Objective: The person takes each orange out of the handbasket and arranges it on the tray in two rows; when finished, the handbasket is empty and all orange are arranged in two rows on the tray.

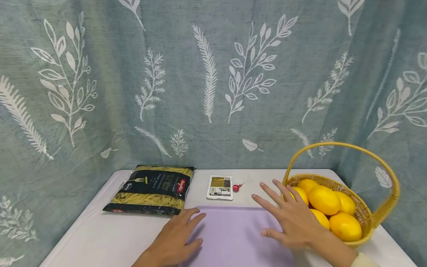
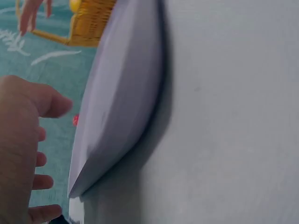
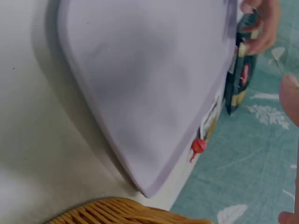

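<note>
A grey-green curtain printed with white leaves hangs behind a white table. A lilac tray lies on the table between the two hands, its far edge running left to right; its near end is cut off, so I cannot tell its long axis. Right of it stands a wicker basket, handle upright, piled with lemons. A bag of pasta lies flat at the back left. The right hand, fingers spread, is over the tray's right side and blocks the basket's left rim. The left hand, fingers loosely bent, is at the tray's left edge. Beyond the tray lies a small packet, a red candy just beside it.
</note>
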The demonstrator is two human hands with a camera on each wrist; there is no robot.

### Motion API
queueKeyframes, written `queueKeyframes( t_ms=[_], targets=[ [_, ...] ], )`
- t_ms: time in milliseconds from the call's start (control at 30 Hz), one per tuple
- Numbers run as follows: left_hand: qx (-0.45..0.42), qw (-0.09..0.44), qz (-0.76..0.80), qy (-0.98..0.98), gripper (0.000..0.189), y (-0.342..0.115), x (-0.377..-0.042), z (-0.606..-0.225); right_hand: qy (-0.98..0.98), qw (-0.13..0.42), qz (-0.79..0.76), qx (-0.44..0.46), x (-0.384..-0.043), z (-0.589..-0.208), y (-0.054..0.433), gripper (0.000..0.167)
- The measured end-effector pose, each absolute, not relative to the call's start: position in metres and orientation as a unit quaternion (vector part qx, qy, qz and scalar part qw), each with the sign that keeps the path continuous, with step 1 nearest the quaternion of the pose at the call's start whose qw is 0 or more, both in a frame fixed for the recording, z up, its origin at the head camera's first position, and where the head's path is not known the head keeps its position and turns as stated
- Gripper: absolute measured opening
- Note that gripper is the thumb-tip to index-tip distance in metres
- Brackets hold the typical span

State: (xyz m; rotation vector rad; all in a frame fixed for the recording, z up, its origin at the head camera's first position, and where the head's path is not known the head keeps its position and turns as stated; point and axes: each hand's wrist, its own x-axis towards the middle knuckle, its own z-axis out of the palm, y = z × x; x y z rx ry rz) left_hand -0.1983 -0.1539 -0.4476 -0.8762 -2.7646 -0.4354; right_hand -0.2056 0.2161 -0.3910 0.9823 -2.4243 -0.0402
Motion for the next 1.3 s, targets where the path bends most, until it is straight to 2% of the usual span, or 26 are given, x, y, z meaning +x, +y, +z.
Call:
queueKeyframes(
  t_ms=[200,433,767,1300],
  targets=[
    [-0.252,0.039,-0.192,-0.948,0.056,-0.167,-0.193,-0.447,-0.908,0.245,0.003,0.340,-0.207,-0.387,0.217,0.084],
    [-0.211,-0.008,-0.228,-0.950,0.052,-0.171,-0.193,-0.453,-0.915,0.257,0.033,0.309,-0.216,-0.379,0.236,0.072],
    [-0.184,-0.047,-0.284,-0.940,0.058,-0.178,-0.193,-0.458,-0.946,0.214,0.048,0.237,-0.228,-0.368,0.274,0.073],
    [-0.225,-0.076,-0.328,-0.914,0.070,-0.189,-0.201,-0.458,-0.968,0.171,0.071,0.169,-0.236,-0.356,0.315,0.078]
  ],
)
